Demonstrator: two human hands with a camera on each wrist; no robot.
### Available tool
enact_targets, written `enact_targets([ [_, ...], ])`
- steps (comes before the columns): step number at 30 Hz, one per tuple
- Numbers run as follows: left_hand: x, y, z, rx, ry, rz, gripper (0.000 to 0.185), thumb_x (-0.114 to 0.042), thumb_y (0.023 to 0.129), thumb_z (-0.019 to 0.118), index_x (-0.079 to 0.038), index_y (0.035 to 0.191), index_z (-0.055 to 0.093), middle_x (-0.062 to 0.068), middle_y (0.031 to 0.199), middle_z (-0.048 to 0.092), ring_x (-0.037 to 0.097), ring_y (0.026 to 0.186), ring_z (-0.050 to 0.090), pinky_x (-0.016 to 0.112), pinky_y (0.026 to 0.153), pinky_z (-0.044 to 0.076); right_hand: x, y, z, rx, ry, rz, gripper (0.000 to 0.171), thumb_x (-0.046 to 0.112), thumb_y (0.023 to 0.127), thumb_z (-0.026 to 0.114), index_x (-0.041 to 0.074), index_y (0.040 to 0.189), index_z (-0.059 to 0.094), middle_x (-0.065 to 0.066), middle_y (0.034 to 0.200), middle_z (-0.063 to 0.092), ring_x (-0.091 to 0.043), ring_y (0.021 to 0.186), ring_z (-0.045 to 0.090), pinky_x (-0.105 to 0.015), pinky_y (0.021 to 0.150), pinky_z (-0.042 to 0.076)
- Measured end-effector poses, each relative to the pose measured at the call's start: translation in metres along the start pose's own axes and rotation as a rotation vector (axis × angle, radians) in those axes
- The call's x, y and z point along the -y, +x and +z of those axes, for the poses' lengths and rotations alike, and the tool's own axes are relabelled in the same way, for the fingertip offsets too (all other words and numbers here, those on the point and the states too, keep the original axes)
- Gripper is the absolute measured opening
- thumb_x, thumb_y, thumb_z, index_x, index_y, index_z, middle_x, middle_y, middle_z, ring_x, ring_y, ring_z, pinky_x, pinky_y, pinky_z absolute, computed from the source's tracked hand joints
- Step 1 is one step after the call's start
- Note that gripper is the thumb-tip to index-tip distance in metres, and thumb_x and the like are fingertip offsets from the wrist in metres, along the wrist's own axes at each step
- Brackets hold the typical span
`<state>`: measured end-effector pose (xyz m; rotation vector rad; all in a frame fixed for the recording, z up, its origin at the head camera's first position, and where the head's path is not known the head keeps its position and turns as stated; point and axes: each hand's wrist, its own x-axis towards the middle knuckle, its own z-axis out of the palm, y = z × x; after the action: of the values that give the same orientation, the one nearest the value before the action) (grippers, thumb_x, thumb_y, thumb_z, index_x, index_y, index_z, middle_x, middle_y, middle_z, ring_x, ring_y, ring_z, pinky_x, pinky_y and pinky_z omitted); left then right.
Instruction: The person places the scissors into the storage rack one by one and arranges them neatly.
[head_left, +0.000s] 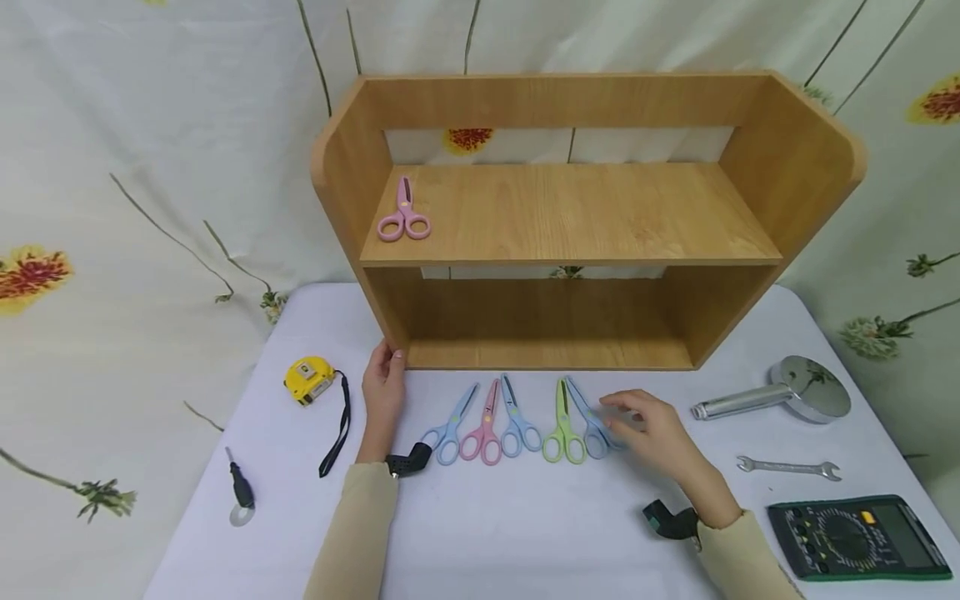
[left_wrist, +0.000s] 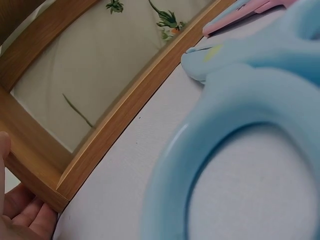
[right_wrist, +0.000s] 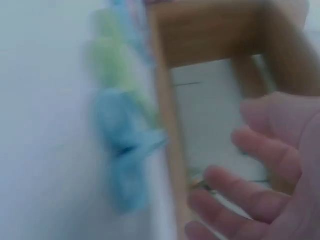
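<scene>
My left hand grips the lower left corner of a wooden shelf, thumb and fingers on either side of its side panel. Fingers show at that panel in the left wrist view. Nothing is held in my right hand, which hovers with loosely bent fingers beside the rightmost blue scissors. Left of those, in a row before the shelf, lie green scissors, blue scissors, pink scissors and more blue scissors. Another pink pair of scissors rests on the upper shelf board, at left.
To the left lie a yellow tape measure with a black strap and a small black-handled screwdriver. On the right are a chrome shower head, an open-ended wrench and a multimeter. Flowered cloth hangs behind the shelf.
</scene>
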<state>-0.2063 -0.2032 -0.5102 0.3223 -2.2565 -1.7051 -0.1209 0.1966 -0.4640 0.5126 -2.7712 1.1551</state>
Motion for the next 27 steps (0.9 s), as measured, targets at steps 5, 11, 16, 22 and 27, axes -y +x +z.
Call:
enact_targets([
  [5,0.000,0.001,-0.001,-0.020,0.006,0.001,0.046,-0.027,0.108,0.047,-0.012,0.152,0.047,0.012,0.152,0.053,0.029,0.139,0.053,0.046,0.118,0.044,-0.014,-0.005,0.008,0.033,0.018,0.034,0.025,0.005,0.088,0.074,0.006,0.113,0.074,-0.010,0.113,0.074,-0.028,0.102,0.069,-0.032,0.080,0.057],
  [11,-0.002,0.000,0.001,-0.011,-0.011,-0.005,0.046,-0.021,0.108,0.047,-0.008,0.151,0.047,0.017,0.149,0.055,0.031,0.135,0.056,0.047,0.114,0.046,-0.020,-0.009,0.013,0.064,-0.022,0.027,0.025,0.006,0.083,0.079,0.009,0.107,0.075,-0.005,0.106,0.074,-0.019,0.094,0.066,-0.029,0.080,0.054],
  [16,-0.002,-0.001,0.003,-0.007,-0.002,-0.001,0.046,-0.021,0.108,0.047,-0.007,0.152,0.047,0.017,0.149,0.055,0.032,0.134,0.056,0.048,0.114,0.047,-0.020,-0.013,0.018,0.085,-0.036,-0.009,0.030,0.007,0.077,0.085,0.009,0.105,0.076,-0.006,0.102,0.071,-0.013,0.086,0.058,-0.026,0.074,0.050],
  [22,0.000,-0.001,0.002,-0.007,0.004,0.000,0.046,-0.022,0.108,0.047,-0.008,0.152,0.046,0.016,0.151,0.054,0.031,0.137,0.054,0.047,0.116,0.046,-0.016,-0.012,0.024,0.095,-0.095,0.045,0.030,0.007,0.079,0.083,0.009,0.107,0.074,-0.005,0.096,0.067,-0.011,0.083,0.054,-0.027,0.071,0.048],
  [27,0.000,-0.001,0.002,-0.013,0.012,0.018,0.046,-0.021,0.108,0.047,-0.007,0.152,0.046,0.017,0.152,0.053,0.031,0.140,0.053,0.045,0.117,0.044,-0.014,-0.010,0.025,0.127,-0.120,0.145,0.029,0.008,0.079,0.079,0.010,0.106,0.069,-0.004,0.089,0.061,-0.013,0.080,0.050,-0.029,0.071,0.045],
])
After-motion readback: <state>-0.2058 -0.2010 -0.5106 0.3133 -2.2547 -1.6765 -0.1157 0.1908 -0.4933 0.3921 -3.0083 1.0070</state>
